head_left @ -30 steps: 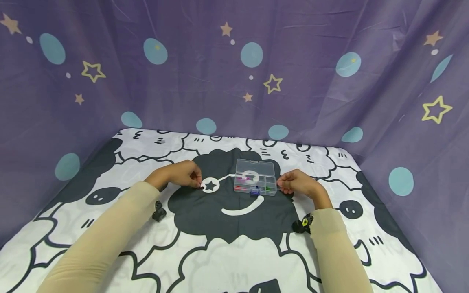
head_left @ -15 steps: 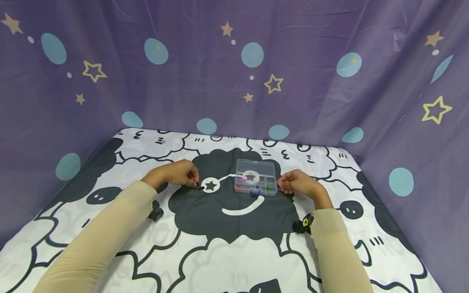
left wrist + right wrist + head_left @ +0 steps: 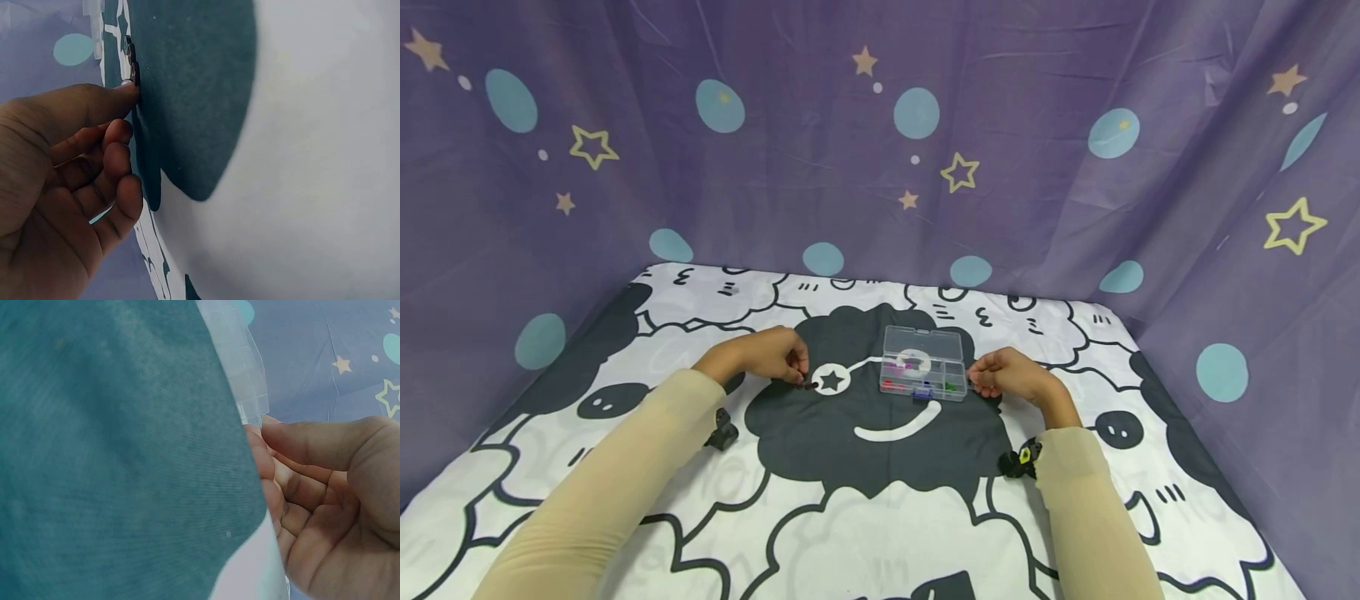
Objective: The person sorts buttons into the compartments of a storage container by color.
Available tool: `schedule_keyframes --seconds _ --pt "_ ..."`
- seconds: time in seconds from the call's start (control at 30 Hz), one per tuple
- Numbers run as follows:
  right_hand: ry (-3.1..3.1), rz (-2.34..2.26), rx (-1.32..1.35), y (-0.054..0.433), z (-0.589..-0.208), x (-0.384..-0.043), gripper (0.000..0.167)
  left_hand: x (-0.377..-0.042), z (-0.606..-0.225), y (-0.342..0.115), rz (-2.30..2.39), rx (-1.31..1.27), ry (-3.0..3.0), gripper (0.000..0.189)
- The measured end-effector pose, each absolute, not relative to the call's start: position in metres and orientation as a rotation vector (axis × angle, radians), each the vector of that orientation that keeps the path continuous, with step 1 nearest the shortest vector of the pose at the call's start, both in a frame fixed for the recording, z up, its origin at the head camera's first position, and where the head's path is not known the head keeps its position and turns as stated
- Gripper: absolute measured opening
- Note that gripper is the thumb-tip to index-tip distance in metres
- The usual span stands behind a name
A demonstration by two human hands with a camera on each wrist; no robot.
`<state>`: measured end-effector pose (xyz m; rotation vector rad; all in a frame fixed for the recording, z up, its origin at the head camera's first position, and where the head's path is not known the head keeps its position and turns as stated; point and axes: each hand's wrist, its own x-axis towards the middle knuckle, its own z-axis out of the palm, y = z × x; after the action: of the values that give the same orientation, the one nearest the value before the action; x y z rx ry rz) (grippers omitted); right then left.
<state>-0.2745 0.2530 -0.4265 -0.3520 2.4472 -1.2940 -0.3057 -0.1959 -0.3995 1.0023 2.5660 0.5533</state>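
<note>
A clear plastic compartment box [image 3: 922, 363] stands with its lid raised on the dark patch of the cloth. Red, pink, blue and green small pieces lie in its sections. My right hand [image 3: 1011, 372] pinches the box's right side between thumb and fingertips; the right wrist view shows the thumb [image 3: 306, 440] at its clear corner. To the left, my left hand [image 3: 775, 357] pinches the end of a short row of small, dark, shiny pieces [image 3: 131, 59] low over the cloth. Its other fingers [image 3: 117, 159] are curled. Their exact kind is too small to make out.
The tabletop cloth [image 3: 880, 550] has a cartoon sheep print. A blue piece [image 3: 922, 394] shows at the box's front edge. Behind the table hangs a purple curtain [image 3: 820, 167] with stars and dots. A dark wrist camera [image 3: 722, 431] sits below the left wrist.
My left hand has shifted slightly left from the star print, and more of the dark row shows past its fingertips. The right hand and the box have stayed in place.
</note>
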Motion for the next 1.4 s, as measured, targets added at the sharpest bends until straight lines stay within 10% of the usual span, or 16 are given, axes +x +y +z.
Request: schedule_keyframes --seconds 1.4 --pt "2.453 -1.278 -0.374 0.254 -0.426 -0.273 0.019 -0.311 -0.381 -0.182 0.616 1.090 2.576 0.007"
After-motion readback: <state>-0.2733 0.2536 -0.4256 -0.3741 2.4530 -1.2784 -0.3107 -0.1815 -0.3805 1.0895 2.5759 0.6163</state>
